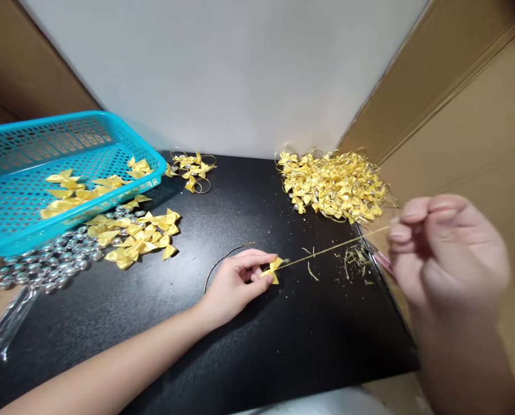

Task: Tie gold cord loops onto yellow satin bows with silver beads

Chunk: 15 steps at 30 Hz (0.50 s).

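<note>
**A:** What is the left hand [235, 282] doing on the black table [248, 346]?

**B:** It is pinching a small yellow ribbon bow [273, 270] between thumb and fingertips, pressing it against the tabletop. A thin gold cord [333, 248] is running out of the bow, stretched taut toward the right hand [445, 253].

**A:** And that hand?

**B:** It is hovering raised and blurred, fingers closed narrowly on the cord's far end.

**A:** What is lying around them?

**B:** Short gold clippings [354, 259] are scattering between the two hands. Beyond the right hand, a big heap of finished bows [335, 184] is sitting against the cardboard wall. Farther out from the left hand, loose yellow bows [140, 233] are lying beside a spill of clear glass beads [49, 262], and a blue plastic basket [6, 230] is holding more bows. A smaller cluster of corded bows [192, 167] is resting past the left hand's fingertips, near the back edge.
</note>
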Motion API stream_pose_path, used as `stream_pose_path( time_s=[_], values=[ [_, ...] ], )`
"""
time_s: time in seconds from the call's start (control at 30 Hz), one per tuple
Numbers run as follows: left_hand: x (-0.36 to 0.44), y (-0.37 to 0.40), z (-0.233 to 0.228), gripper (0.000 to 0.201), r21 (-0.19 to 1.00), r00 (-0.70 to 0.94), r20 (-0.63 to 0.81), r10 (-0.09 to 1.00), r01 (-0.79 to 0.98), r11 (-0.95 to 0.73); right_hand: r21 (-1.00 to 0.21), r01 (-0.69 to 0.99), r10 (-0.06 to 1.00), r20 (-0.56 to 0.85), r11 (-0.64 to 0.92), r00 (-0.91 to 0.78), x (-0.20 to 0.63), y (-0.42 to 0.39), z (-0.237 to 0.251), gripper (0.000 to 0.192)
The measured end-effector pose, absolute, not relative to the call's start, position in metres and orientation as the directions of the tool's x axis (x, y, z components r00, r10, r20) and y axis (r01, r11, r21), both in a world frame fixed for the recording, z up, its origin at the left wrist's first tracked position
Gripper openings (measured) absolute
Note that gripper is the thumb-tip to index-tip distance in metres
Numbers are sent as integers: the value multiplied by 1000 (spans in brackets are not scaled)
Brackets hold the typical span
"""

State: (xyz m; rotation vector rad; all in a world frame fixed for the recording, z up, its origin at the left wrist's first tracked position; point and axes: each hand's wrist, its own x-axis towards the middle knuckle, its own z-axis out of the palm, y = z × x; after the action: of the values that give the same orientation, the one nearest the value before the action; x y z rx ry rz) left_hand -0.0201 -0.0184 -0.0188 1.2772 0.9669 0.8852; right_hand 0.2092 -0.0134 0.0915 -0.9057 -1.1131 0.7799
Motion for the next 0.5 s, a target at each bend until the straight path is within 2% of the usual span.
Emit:
stream_pose_path(
  time_s=[0.27,0.5],
  values=[
    [-23,-16,-22,27,997,304,-68,950,0,72,-956,-94,954,263,278,142,206,-8,92,16],
    [-23,-16,-24,28,999,331,-35,943,16,32,-918,-207,935,306,340,179,197,-9,103,14]
  ],
)
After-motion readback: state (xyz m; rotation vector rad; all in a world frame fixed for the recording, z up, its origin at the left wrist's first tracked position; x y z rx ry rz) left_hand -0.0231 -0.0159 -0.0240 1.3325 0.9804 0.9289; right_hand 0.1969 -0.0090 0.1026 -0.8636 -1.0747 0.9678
